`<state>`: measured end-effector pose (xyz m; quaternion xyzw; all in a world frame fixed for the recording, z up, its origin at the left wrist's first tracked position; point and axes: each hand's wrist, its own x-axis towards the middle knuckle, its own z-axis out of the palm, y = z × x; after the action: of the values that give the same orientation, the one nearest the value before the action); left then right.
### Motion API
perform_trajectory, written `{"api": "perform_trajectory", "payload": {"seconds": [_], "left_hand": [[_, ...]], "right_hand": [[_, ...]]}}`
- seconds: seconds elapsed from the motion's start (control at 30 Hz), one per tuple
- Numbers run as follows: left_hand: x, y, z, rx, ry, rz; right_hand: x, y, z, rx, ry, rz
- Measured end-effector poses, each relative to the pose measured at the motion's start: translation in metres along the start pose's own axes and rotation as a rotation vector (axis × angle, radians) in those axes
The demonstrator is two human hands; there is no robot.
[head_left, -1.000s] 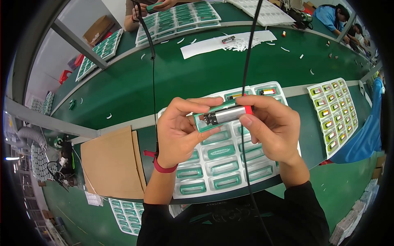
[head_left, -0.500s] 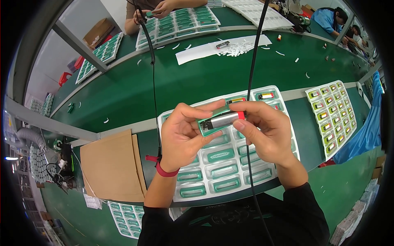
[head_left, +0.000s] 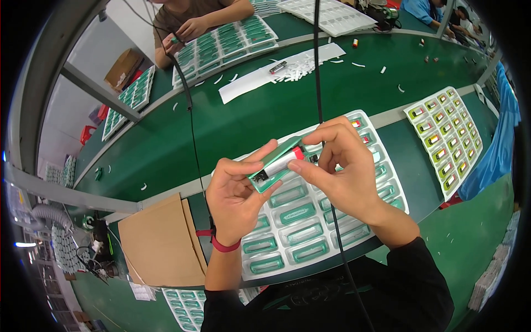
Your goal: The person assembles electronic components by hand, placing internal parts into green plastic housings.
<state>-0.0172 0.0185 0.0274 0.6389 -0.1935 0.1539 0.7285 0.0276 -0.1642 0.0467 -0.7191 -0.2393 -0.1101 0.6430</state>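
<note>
My left hand (head_left: 235,202) grips an open green plastic case (head_left: 281,150), fingers along its upper wall and thumb below. Inside lies a silvery cylindrical battery (head_left: 279,166) with a red end and a black part at its left end. My right hand (head_left: 349,180) pinches the battery's red end, thumb on it and fingertips at the case's right end. Beneath both hands is a white tray (head_left: 390,169) of green cases, partly hidden by them. A few of its far compartments hold red-ended batteries.
A second white tray (head_left: 451,191) with yellow-green cases and batteries stands at the right. Cardboard sheets (head_left: 160,240) lie left. Across the green bench, white paper (head_left: 235,91) carries scraps and another battery (head_left: 277,67). Black cables (head_left: 318,72) hang in front. A person works opposite.
Both hands have shifted slightly left with the case, which now tilts more, its right end higher. The battery stays inside, and my right thumb still presses its red end. The whole view has turned slightly.
</note>
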Motion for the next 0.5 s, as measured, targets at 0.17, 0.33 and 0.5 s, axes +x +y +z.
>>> {"api": "perform_trajectory", "payload": {"seconds": [0.17,0.33,0.5], "left_hand": [[0.000,-0.006,0.006,0.008,0.058,0.025],[0.000,-0.003,0.022,0.023,0.160,0.001],[-0.004,-0.009,0.029,-0.236,0.376,-0.077]], "right_hand": [[0.002,0.002,0.003,-0.130,0.004,-0.089],[0.003,0.013,0.005,-0.043,0.088,-0.083],[0.003,0.011,0.008,-0.040,0.119,-0.120]]}}
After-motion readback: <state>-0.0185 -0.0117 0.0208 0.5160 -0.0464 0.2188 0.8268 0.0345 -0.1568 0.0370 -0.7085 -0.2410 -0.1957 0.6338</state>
